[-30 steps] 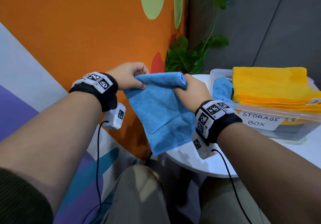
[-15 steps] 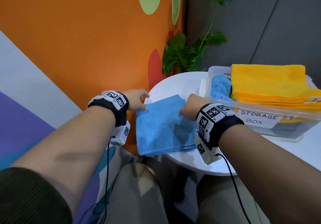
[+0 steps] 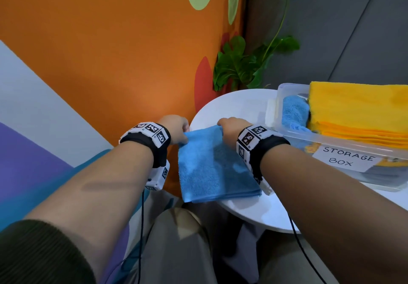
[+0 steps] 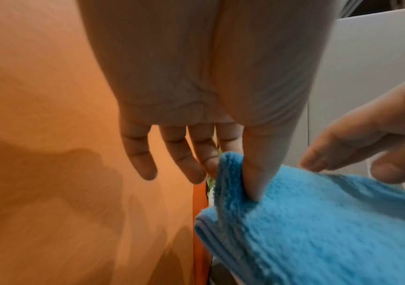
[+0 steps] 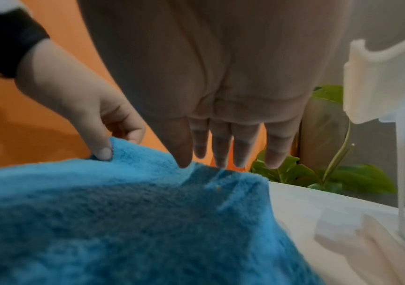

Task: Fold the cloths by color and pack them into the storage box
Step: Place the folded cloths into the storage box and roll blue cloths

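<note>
**Q:** Hidden or cut off?

**A:** Fingertips concealed behind the knuckles in the head view. Storage box [image 3: 284, 98] cropped at the right border, and dark contents behind its handwritten label not made out. Both wrist views blurred towards the margins.

**Q:** Position and heading of the blue cloth [image 3: 212, 166] [image 4: 318, 231] [image 5: 123, 212]?

**A:** Lay folded at the near left rim of the round white table [image 3: 231, 107], near the box, with its left part overhanging. Appeared roughly square, so no long axis told. Layered fold edges faced the wearer, with the far edge raised off the tabletop.

**Q:** Fingers?

**A:** Far left corner pinched between thumb and forefinger of the left hand [image 3: 176, 129] [image 4: 196, 77] [image 5: 74, 96], with the remaining fingers loose and slightly spread. Far edge touched by the thumb tip of the right hand [image 3: 230, 127] [image 5: 221, 77] [image 4: 367, 144], its four fingers straight and close together beyond that edge. Contact underneath not told.

**Q:** Materials and shapes?

**A:** Plush pile with a stitched hem. Box of clear plastic, holding a flat stack of yellow cloths [image 3: 357, 111] that rose above the rim, plus a second blue cloth [image 3: 294, 111] at its left end.
</note>
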Demonstrator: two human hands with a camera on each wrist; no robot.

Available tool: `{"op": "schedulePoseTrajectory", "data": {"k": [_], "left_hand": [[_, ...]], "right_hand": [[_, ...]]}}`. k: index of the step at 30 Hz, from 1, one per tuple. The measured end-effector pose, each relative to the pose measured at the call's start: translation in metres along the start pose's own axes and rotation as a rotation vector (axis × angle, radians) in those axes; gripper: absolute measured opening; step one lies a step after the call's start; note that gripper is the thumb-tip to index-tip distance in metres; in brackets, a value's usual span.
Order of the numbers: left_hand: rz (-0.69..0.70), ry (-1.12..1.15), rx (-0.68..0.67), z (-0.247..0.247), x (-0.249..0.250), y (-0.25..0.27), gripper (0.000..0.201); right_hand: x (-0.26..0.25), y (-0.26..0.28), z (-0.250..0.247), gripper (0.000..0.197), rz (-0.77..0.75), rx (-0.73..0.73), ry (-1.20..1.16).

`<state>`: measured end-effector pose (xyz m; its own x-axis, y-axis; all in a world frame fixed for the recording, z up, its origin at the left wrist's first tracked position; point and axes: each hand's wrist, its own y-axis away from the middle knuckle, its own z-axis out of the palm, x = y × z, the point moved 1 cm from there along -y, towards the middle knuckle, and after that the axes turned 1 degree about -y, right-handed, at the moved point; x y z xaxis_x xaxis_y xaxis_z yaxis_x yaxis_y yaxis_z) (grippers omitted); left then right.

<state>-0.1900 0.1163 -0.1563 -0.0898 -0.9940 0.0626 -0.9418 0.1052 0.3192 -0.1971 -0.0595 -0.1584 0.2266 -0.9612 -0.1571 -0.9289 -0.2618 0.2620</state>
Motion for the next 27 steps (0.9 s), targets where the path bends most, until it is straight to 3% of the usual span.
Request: {"op": "schedulePoseTrajectory", "data": {"k": [7,12,14,15,21,25,27], "left_hand": [[0.12,-0.104,0.004,0.008,-0.002,-0.004,0.02],[0.178,-0.201,-0.109,0.008,0.006,-0.004,0.014],[0.167,-0.142,-0.103,0.007,0.005,-0.004,0.004],[0.159,-0.112,-0.097,0.007,0.004,-0.004,0.01],[0.203,-0.069,-0.092,0.016,0.007,-0.003,0.02],[0.178,-0.05,-0.078,0.013,0.01,-0.001,0.035],[0.191,-0.051,-0.067,0.01,0.011,0.001,0.035]], "right_hand": [[0.007,-0.004,0.004,0.032,-0.027,0.095,0.171],[0.007,-0.006,0.012,0.011,0.022,-0.054,0.352],[0.007,-0.007,0.014,0.019,0.024,0.001,0.327],[0.007,-0.007,0.014,0.023,0.03,0.017,0.302],[0.009,-0.005,0.016,0.011,0.062,-0.064,0.243],[0.009,0.002,0.014,0.03,-0.028,0.128,0.191],[0.01,0.006,0.011,0.034,-0.055,0.157,0.195]]}}
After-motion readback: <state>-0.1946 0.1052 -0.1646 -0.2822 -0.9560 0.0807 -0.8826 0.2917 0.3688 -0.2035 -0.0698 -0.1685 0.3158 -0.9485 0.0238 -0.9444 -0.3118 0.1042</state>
